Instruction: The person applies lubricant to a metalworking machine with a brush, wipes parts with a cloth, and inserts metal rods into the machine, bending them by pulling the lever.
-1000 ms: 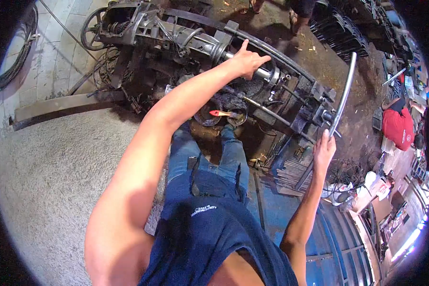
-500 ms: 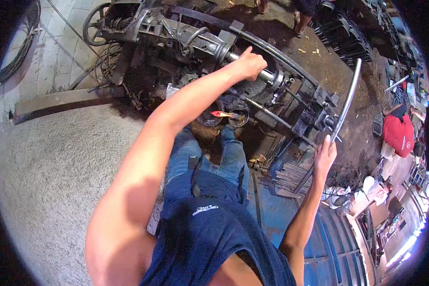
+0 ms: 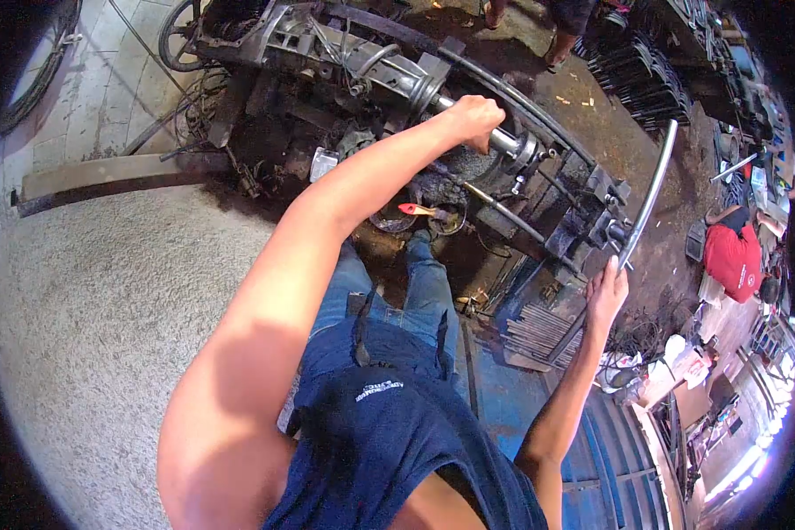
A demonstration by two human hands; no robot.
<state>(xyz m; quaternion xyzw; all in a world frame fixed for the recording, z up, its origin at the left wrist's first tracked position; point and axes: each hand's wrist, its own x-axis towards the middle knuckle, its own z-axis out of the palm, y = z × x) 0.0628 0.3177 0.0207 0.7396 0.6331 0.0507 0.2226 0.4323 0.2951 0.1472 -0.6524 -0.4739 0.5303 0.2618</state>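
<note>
My left hand is closed over the shiny metal shaft of a long greasy machine. Its curled fingers hide part of the shaft. At the machine's right end, my right hand grips the lower part of a long, slightly bent metal bar, which rises past the end fitting. Between my forearm and my feet, a brush with a red-tipped handle lies across a round container. Beside it is another round container, partly hidden by my arm.
Metal rods lie in a stack near my right forearm. A long beam rests at the left. A person in a red shirt is bent over at the right. Another person's legs show at the top, near dark bundled metal pieces.
My left hand's extended fingers have curled closed, and the hand has moved slightly right and down. The bar's upper end has shifted right and down, with my right hand still on it.
</note>
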